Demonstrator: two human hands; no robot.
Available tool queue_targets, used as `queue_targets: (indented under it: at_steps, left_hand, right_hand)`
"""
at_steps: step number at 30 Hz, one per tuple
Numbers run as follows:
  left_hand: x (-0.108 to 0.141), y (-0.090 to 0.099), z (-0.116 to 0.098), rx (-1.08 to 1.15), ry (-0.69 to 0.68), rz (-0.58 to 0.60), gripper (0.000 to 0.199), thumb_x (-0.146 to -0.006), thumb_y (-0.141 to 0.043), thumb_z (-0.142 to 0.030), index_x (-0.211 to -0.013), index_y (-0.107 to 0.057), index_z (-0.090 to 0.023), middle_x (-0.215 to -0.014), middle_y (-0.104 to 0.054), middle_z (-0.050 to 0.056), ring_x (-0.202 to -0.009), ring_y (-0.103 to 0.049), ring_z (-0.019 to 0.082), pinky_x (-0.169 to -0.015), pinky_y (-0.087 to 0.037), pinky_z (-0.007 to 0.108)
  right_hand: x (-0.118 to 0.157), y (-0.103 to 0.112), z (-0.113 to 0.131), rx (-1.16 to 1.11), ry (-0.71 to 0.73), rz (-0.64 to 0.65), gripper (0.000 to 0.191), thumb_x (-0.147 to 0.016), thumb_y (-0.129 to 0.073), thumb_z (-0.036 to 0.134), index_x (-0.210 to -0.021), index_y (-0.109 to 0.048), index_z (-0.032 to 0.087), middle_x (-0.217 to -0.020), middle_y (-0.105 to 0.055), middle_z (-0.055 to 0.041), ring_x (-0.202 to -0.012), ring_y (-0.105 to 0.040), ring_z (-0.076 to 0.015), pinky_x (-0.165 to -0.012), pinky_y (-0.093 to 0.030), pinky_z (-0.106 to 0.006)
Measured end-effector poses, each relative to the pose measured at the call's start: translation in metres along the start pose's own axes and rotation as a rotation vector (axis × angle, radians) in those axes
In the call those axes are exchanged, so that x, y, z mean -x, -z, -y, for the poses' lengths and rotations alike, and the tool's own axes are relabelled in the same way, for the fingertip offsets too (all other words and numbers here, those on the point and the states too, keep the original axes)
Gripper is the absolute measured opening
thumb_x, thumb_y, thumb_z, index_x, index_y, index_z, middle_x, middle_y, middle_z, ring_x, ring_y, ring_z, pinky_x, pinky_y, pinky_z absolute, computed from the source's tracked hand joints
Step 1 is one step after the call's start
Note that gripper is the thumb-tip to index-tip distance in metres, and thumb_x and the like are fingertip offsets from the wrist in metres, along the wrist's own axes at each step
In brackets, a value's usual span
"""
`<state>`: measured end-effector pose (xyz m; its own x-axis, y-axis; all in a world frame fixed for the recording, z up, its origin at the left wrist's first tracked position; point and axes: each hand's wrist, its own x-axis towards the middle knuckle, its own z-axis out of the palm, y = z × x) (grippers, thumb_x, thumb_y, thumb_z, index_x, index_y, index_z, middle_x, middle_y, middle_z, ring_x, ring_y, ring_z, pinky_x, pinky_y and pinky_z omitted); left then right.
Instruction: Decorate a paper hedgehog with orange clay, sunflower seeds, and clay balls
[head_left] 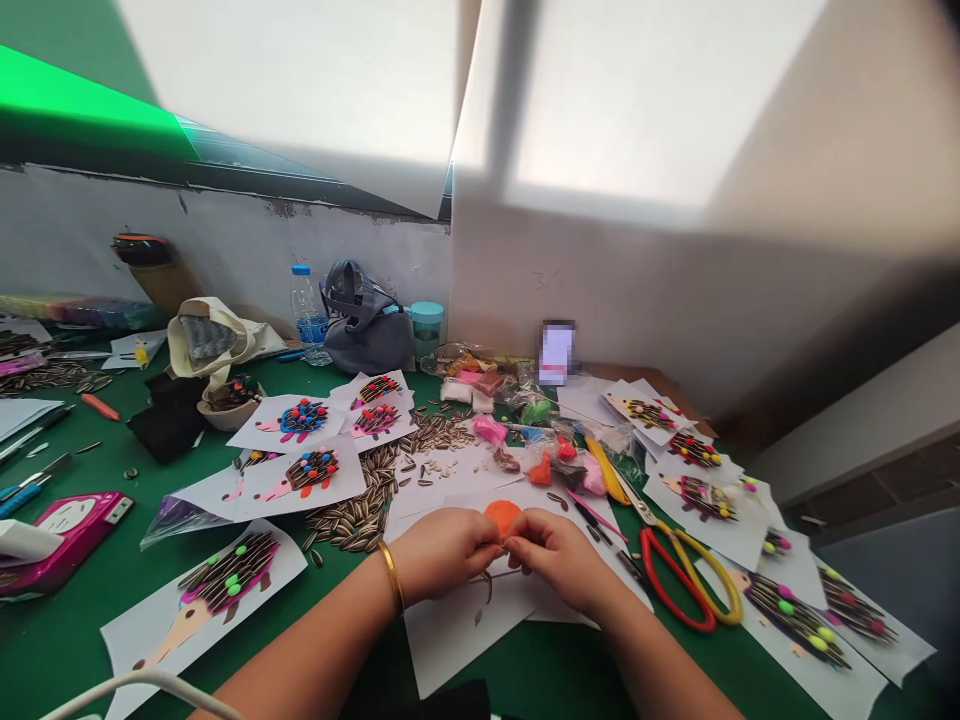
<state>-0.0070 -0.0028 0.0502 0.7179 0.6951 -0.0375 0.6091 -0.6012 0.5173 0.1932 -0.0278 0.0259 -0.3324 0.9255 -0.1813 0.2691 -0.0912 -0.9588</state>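
A flat, round piece of orange modelling clay (501,516) shows between my hands, above the white paper sheets (450,650). My left hand (446,550), with a gold bangle at the wrist, is closed, its thumb and fingertips pinching at the clay's lower edge. From the other side my right hand (559,555) pinches the same edge, and the fingertips of both hands nearly touch. A thin dark curved piece sits just below my left fingers. Striped sunflower seeds (364,515) lie in a heap left of the papers.
Hedgehog pictures (217,590) of clay and seeds lie at both sides. Large scissors (675,560) rest to the right, beside pens (615,545). Bagged clay lumps (540,468), a phone (555,352), a grey bag (366,325) and a water bottle (307,315) stand farther back.
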Motion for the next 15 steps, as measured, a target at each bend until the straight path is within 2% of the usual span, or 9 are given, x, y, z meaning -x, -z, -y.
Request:
queue_targets:
  at_steps: [5, 11, 15]
  left_hand:
    - [-0.002, -0.001, 0.001, 0.020, -0.001, -0.029, 0.027, -0.094, -0.046, -0.035, -0.087, -0.069, -0.021, -0.079, -0.069, 0.001, -0.071, -0.058, 0.015, -0.060, -0.035, 0.024]
    - [-0.005, -0.002, 0.010, 0.101, 0.043, -0.055, 0.023, -0.092, -0.050, -0.035, -0.093, -0.070, -0.024, -0.087, -0.071, 0.000, -0.080, -0.061, 0.016, -0.069, -0.039, 0.023]
    - [-0.009, -0.001, 0.029, -0.007, 0.190, -0.128, 0.026, -0.093, -0.045, -0.032, -0.100, -0.070, -0.025, -0.095, -0.072, 0.002, -0.088, -0.064, 0.019, -0.074, -0.042, 0.026]
  right_hand:
    - [-0.002, 0.003, 0.004, -0.067, 0.041, -0.034, 0.019, -0.076, -0.069, 0.037, -0.079, -0.064, 0.018, -0.074, -0.067, -0.0008, -0.069, -0.059, -0.0151, -0.063, -0.043, -0.026]
    - [-0.009, 0.006, 0.001, -0.112, 0.087, -0.066, 0.019, -0.075, -0.069, 0.035, -0.078, -0.061, 0.019, -0.074, -0.067, -0.0011, -0.072, -0.062, -0.0169, -0.067, -0.046, -0.028]
    - [-0.020, 0.014, -0.015, -0.009, 0.100, -0.233, 0.015, -0.075, -0.064, 0.034, -0.077, -0.058, 0.020, -0.073, -0.063, -0.0004, -0.069, -0.059, -0.0170, -0.064, -0.044, -0.029]
